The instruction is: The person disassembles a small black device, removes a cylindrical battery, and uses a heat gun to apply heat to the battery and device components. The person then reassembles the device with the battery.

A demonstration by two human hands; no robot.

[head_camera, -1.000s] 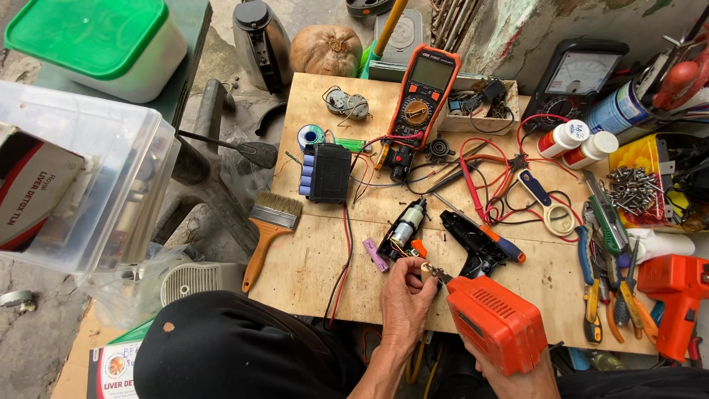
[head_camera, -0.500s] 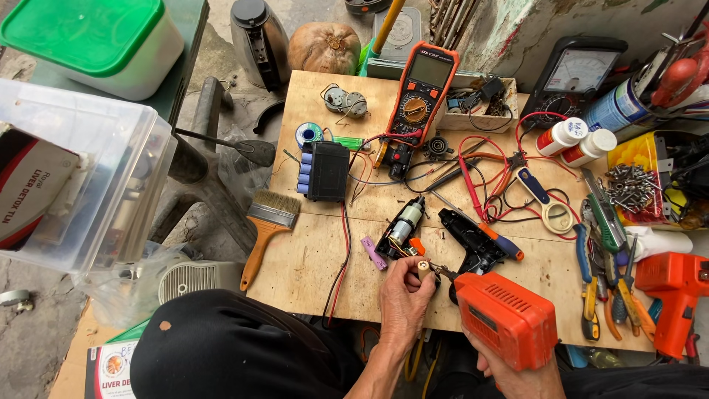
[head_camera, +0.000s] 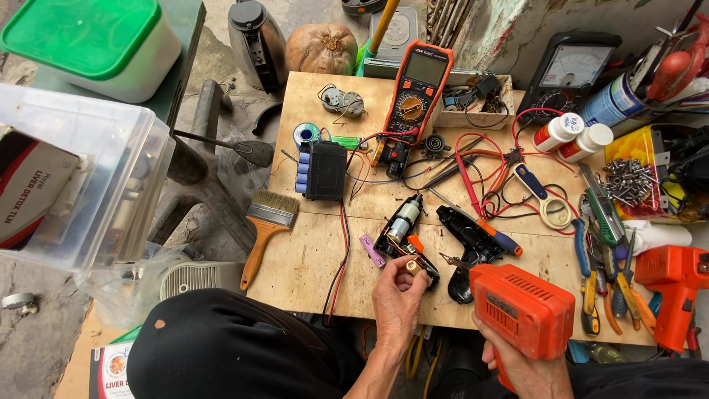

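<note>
On the plywood worktop (head_camera: 317, 251), the left hand (head_camera: 397, 295) rests with its fingers curled in a pinching grip around a small brass-coloured part (head_camera: 413, 267) at the near end of an opened black drill half-shell with a silver motor inside (head_camera: 402, 233). The right hand (head_camera: 528, 366) is below the worktop's near edge, its grip wrapped tight round the handle of an orange plastic drill housing (head_camera: 523, 310), which it holds up over that edge. Just right of the motor shell lies the other black half-shell (head_camera: 469, 240), touching a screwdriver with a blue and orange handle (head_camera: 487, 229). A wooden-handled flat paintbrush (head_camera: 267, 229) lies well to the left, and an orange multimeter (head_camera: 416, 92) stands farther back beside a black battery pack (head_camera: 322, 170).
</note>
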